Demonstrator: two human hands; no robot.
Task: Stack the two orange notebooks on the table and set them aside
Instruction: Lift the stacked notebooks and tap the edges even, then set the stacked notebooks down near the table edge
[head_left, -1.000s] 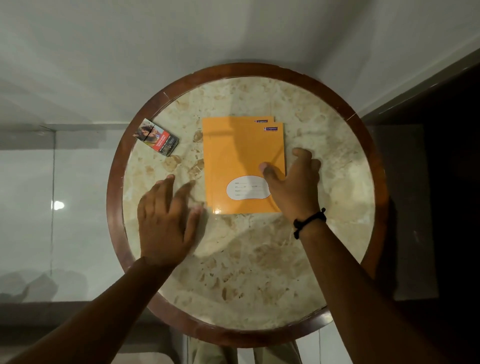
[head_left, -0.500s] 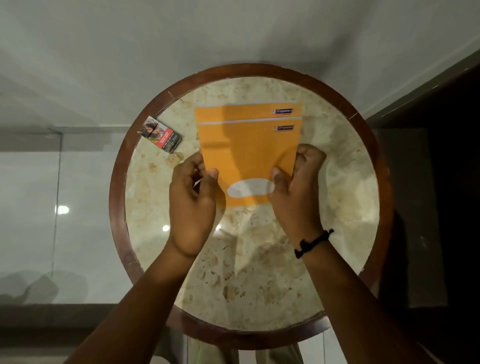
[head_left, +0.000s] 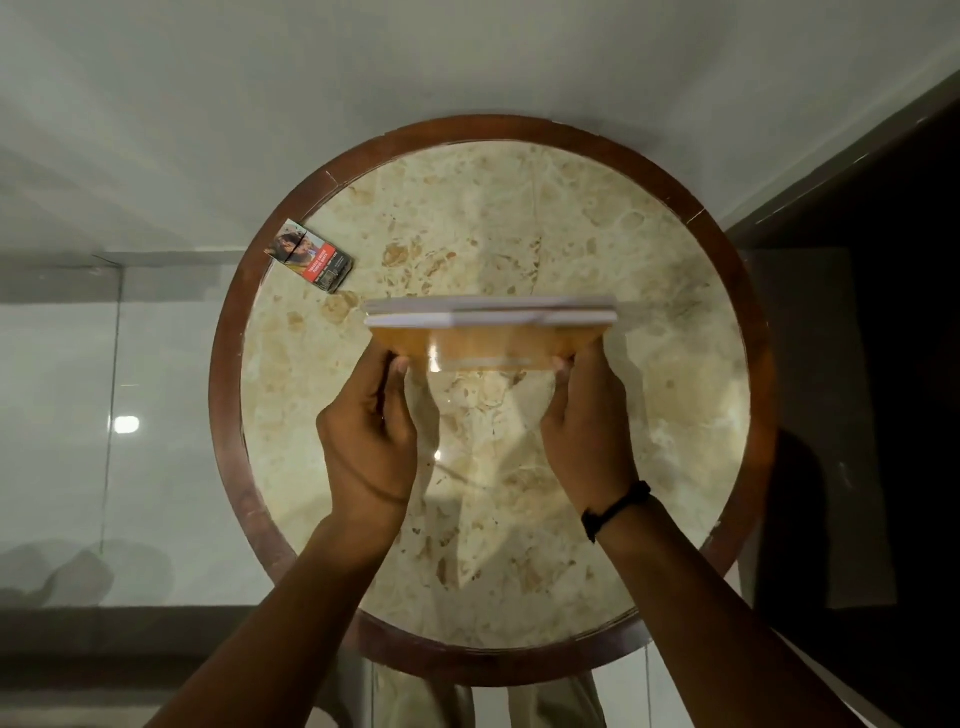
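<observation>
The two orange notebooks (head_left: 488, 340) are pressed together and stand almost upright on edge over the middle of the round marble table (head_left: 675, 364). I see their white page edges on top and a strip of orange cover below. My left hand (head_left: 371, 431) grips their left side and my right hand (head_left: 587, 431) grips their right side. Whether their lower edge touches the marble cannot be told.
A small red and dark cardboard packet (head_left: 310, 255) lies at the table's far left, by the brown wooden rim (head_left: 223, 389). A glossy tiled floor surrounds the table, with a dark area to the right.
The notebooks lay flat on the table a second ago. Both hands took hold of them, lifted them and tipped them up onto their edge.
</observation>
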